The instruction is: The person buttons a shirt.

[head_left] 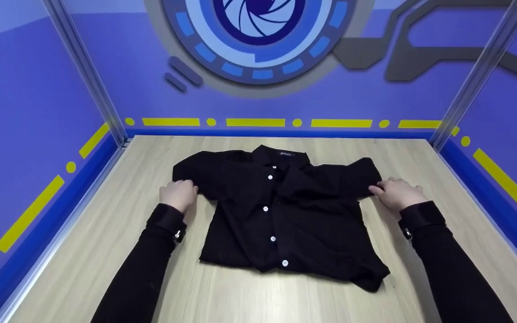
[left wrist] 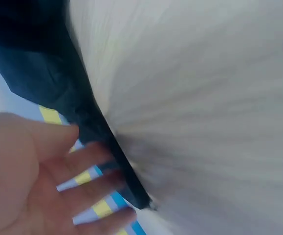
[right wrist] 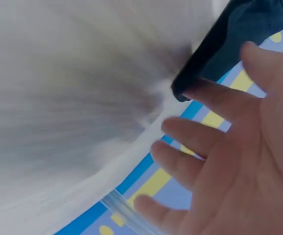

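A black short-sleeved button-up shirt (head_left: 245,215) lies front side up on the wooden table, with white buttons down its middle and its collar (head_left: 260,154) at the far end. My left hand (head_left: 178,195) is at the cuff of the left-side sleeve (head_left: 195,168). In the left wrist view, its fingers (left wrist: 95,154) reach across the dark cuff edge, with the thumb apart from them. My right hand (head_left: 400,194) is at the opposite sleeve (head_left: 359,177). The right wrist view shows the index finger touching the cuff corner (right wrist: 183,90), thumb and other fingers spread.
The light wooden table (head_left: 106,233) is enclosed by blue-purple walls (head_left: 119,67) with yellow dashes and metal corner posts (head_left: 90,67). The shirt's hem (head_left: 370,282) is creased and bunched at its near right corner. Dark bands circle both wrists.
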A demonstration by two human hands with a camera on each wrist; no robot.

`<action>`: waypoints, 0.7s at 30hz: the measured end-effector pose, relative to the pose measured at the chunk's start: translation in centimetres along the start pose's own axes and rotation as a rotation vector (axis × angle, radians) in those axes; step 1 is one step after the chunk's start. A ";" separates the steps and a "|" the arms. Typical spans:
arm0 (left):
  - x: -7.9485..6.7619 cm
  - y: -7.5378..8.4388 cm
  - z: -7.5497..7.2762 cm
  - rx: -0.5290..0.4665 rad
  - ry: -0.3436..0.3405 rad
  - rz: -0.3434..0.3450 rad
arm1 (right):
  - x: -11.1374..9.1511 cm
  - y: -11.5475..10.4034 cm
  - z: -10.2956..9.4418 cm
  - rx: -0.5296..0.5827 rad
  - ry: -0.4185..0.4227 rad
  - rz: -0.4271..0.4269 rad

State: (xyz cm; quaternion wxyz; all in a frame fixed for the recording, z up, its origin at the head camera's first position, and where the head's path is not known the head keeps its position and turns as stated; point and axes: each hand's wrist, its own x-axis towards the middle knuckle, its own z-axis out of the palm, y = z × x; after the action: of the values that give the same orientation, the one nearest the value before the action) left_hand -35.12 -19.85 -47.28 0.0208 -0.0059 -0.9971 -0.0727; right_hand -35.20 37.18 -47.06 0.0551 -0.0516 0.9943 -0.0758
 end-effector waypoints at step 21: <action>-1.1 4.2 0.6 -0.121 -0.040 0.120 | -0.6 -3.3 -0.3 -0.004 0.125 -0.136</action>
State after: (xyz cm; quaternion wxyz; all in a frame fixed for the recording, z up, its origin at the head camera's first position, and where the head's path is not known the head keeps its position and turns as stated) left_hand -34.03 -15.57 -47.35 0.0047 -0.0682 -0.9890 -0.1314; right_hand -34.35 34.02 -46.15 -0.0122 -0.1140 0.9901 -0.0804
